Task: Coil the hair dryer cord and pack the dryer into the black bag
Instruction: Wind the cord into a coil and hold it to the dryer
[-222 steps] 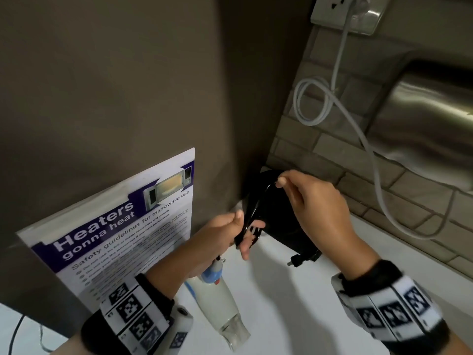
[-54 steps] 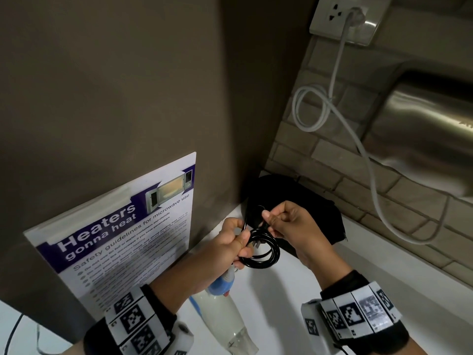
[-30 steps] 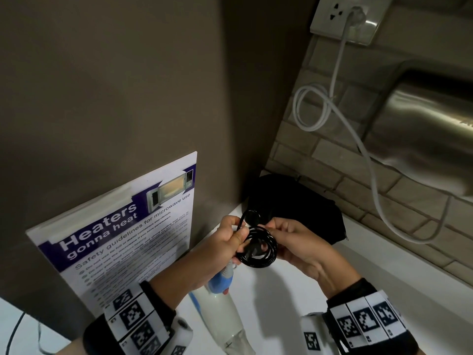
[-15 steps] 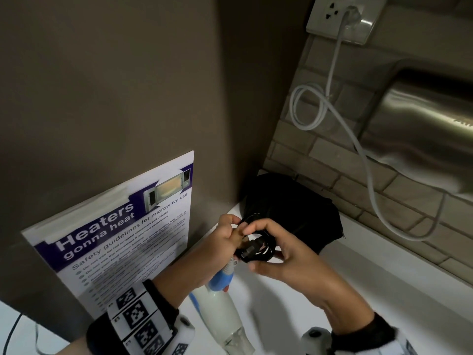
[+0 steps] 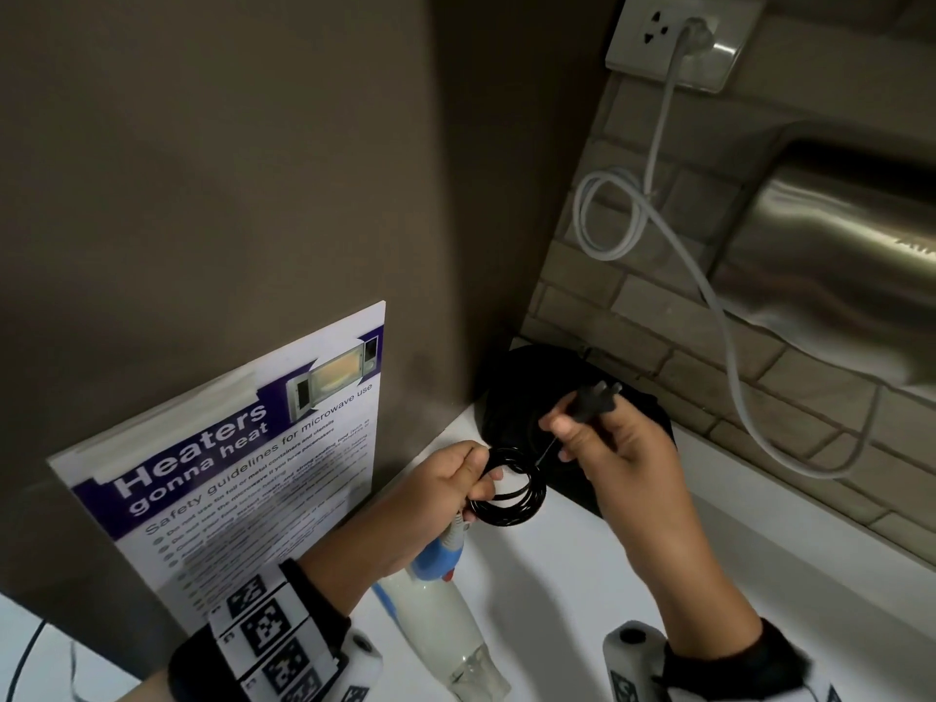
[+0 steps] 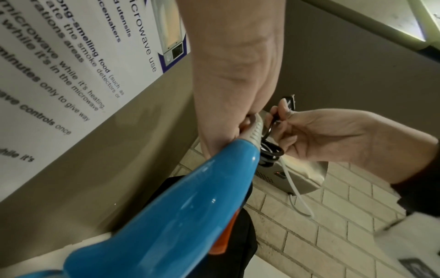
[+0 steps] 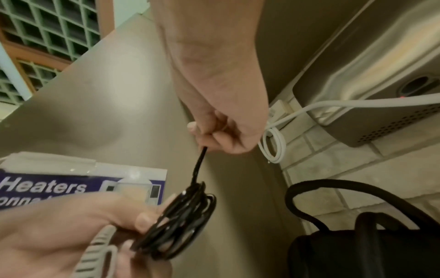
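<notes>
My left hand point(image 5: 456, 483) grips the coiled black cord point(image 5: 511, 491) together with the dryer's grey strain relief; the coil point(image 7: 183, 222) hangs from its fingers. The blue and white hair dryer point(image 5: 440, 615) dangles below that hand, its blue handle point(image 6: 171, 216) filling the left wrist view. My right hand point(image 5: 602, 438) pinches the black plug point(image 5: 595, 400) a little above and right of the coil, with a short straight length of cord point(image 7: 199, 165) running from it down to the coil. The black bag point(image 5: 537, 392) lies on the counter in the corner behind both hands.
A microwave safety poster point(image 5: 243, 473) leans on the brown wall at left. A white cable point(image 5: 729, 347) runs from the wall socket point(image 5: 678, 38) past a steel wall-mounted unit point(image 5: 835, 266) at right. The white counter point(image 5: 658, 575) stretches to the right.
My right hand has let go of the coil and lifted up and to the right with the plug, drawing out a short length of cord. The left hand keeps the coil.
</notes>
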`<state>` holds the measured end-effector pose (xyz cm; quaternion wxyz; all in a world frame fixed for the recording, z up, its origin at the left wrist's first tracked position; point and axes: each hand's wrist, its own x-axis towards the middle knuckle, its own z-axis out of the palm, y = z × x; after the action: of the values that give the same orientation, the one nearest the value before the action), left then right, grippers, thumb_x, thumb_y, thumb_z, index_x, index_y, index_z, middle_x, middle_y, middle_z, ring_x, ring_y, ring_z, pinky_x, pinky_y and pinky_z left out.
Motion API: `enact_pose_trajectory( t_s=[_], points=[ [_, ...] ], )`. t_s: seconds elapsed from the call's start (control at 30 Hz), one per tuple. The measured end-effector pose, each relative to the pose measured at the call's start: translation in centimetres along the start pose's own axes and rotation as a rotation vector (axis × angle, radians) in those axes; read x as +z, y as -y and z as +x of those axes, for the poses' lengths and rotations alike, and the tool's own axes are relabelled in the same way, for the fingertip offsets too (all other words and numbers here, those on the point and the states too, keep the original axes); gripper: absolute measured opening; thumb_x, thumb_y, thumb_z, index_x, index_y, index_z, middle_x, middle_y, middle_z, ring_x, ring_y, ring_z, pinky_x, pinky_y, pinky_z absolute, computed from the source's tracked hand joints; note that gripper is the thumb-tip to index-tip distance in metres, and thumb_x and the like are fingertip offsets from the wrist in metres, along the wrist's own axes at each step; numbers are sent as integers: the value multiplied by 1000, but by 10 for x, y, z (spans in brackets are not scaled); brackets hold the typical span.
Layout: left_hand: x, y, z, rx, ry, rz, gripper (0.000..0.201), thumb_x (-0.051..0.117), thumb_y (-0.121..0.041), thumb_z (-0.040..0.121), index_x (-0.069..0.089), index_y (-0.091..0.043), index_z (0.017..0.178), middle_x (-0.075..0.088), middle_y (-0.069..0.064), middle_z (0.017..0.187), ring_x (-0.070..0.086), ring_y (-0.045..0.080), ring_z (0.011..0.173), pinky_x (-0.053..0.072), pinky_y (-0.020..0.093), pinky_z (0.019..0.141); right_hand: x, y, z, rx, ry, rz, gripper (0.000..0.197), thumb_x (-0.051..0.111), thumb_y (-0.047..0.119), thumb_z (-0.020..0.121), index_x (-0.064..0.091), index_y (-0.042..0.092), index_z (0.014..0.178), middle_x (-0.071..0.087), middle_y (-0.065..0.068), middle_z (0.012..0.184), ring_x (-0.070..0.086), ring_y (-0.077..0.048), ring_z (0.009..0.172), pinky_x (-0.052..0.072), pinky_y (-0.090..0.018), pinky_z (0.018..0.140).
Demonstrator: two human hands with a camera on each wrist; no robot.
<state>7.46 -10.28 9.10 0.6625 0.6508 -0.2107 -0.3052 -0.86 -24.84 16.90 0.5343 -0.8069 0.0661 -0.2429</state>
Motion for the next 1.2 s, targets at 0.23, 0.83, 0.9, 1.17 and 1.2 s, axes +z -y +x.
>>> enact_pose_trajectory(
  t_s=[0.23, 0.83, 0.9, 1.17, 1.2],
  points=[
    [-5, -11, -3, -87, 11, -337, 30, 34, -25, 102, 46, -11, 77, 39, -5, 54, 30, 5, 43, 32, 19, 48, -20, 6, 7, 217, 50, 267, 6, 69, 6, 79, 72, 9, 82, 71, -12, 77, 67, -18, 72, 57, -21, 68],
    [-8, -1, 6, -5, -86, -97, 36, 46, -48, 93, 52, -15, 79, 45, -12, 53, 38, 6, 45, 34, 19, 50, -35, 8, -22, 420, 797, -43, 9, 70, 15, 86, 72, 13, 94, 68, -10, 83, 61, -6, 70, 48, -18, 66],
    [-6, -1, 5, -2, -84, -91, 34, 45, -45, 95, 54, -17, 77, 46, -13, 51, 42, 3, 42, 36, 15, 48, -27, 3, -24, 478, 731, -59, 4, 68, 11, 86, 67, 7, 87, 67, -7, 76, 59, -4, 57, 44, -13, 52],
    [-10, -13, -2, -19, 46, -300, 30, 51, -36, 91, 47, -16, 71, 31, -9, 53, 22, 3, 44, 19, 20, 46, -9, -11, -30, 507, 327, 28, 14, 49, 10, 97, 41, 21, 96, 43, 10, 53, 33, 0, 39, 27, -14, 39],
    [-12, -16, -4, -30, 81, -344, 29, 52, -34, 91, 44, -16, 69, 29, -9, 53, 21, 3, 44, 17, 21, 46, -12, -11, -27, 516, 299, 74, 15, 50, 8, 96, 44, 22, 96, 42, 12, 49, 31, -1, 40, 25, -15, 39]
  ],
)
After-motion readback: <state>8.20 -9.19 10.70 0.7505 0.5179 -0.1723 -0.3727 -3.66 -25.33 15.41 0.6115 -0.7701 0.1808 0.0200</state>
